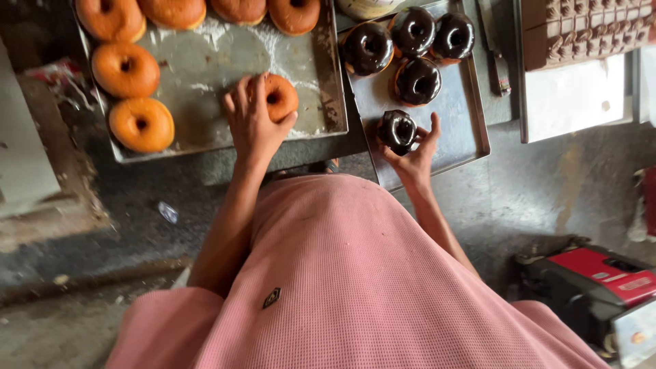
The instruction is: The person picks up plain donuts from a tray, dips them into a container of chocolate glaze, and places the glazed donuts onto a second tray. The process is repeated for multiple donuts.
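Observation:
My left hand (251, 123) grips a plain golden doughnut (281, 97) on the near right part of a floured metal tray (205, 68). My right hand (415, 154) holds a chocolate-glazed doughnut (398, 130) at the near end of a second metal tray (458, 116). Several other glazed doughnuts (417, 80) lie further back on that tray. Several plain doughnuts (126, 70) sit along the left and far sides of the floured tray.
A brown slab with a grid of small blocks (588, 27) lies at the far right on a white board (574, 96). A red and black machine (601, 287) stands on the floor at lower right. My pink garment (355, 287) fills the foreground.

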